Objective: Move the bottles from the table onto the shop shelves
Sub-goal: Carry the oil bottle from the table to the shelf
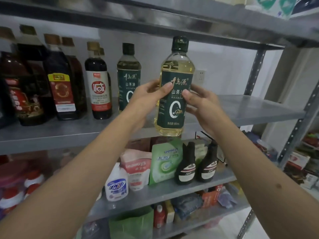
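Grey metal shelves [250, 111] fill our view from the head camera, stacked in several tiers. We hold one oil bottle [174, 87] upright in the air, in front of the middle shelf's edge and not resting on it. Our left hand [146, 99] wraps its side with the thumb across the green label; our right hand [202, 102] pinches the other side with thumb and fingers. One matching oil bottle [128, 76] stands on that shelf just to the left. Further left we count one white-labelled soy sauce bottle [99, 83] in front and at least four dark bottles [60, 80]. Below, two black spray bottles [186, 164] stand beside two refill pouches [165, 163] and one white bottle [117, 185].
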`<act>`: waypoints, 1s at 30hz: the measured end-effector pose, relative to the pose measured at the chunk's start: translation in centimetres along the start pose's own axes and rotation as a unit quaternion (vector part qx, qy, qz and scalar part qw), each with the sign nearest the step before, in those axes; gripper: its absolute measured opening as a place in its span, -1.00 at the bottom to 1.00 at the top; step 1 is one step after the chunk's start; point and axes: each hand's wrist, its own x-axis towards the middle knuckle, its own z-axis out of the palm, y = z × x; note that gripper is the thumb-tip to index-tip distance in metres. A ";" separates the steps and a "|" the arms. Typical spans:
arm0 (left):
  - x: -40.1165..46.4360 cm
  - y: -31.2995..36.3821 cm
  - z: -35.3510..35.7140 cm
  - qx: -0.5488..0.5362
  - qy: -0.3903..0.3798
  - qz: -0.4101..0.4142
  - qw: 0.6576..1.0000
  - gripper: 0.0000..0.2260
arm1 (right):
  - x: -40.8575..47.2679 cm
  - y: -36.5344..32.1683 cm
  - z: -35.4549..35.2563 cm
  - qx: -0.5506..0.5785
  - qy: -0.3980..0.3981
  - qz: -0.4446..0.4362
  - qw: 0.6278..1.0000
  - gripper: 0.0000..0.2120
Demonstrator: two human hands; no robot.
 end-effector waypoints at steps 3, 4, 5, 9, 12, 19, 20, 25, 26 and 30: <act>2.9 -0.4 0.1 0.016 0.006 0.007 1.000 -0.60 | 3.4 0.7 -0.4 0.011 -0.004 -0.007 1.000 -0.55; 3.9 -0.6 0.1 0.024 0.004 0.009 1.000 -0.61 | 4.5 1.0 -0.4 0.017 -0.008 -0.011 1.000 -0.56; 4.6 -0.7 0.2 0.033 0.001 0.009 0.999 -0.62 | 5.3 1.3 -0.4 0.023 -0.008 -0.012 1.000 -0.56; 7.2 -1.3 0.6 0.051 0.008 0.004 0.999 -0.67 | 8.3 2.8 -0.9 0.028 -0.008 -0.013 0.999 -0.61; 8.7 -2.0 0.7 0.061 0.017 -0.001 0.998 -0.69 | 10.4 3.8 -1.3 0.019 -0.025 -0.015 0.999 -0.64; 12.0 -2.2 0.9 0.115 0.047 -0.046 0.991 -0.66 | 15.6 5.8 -1.3 0.037 -0.071 -0.013 0.997 -0.60; 12.4 -2.1 1.0 0.119 0.053 -0.059 0.990 -0.68 | 16.2 6.1 -1.3 0.038 -0.078 -0.010 0.996 -0.60; 14.5 -1.5 1.7 0.106 0.101 -0.114 0.983 -0.75 | 19.8 7.7 -0.4 0.053 -0.093 0.010 0.994 -0.59; 14.9 -1.5 1.8 0.085 0.112 -0.123 0.982 -0.79 | 20.4 8.1 -0.2 0.053 -0.099 0.015 0.994 -0.59; 16.1 -1.7 2.2 0.011 0.121 -0.124 0.985 -0.64 | 22.3 9.2 0.7 0.057 -0.113 0.031 0.991 -0.59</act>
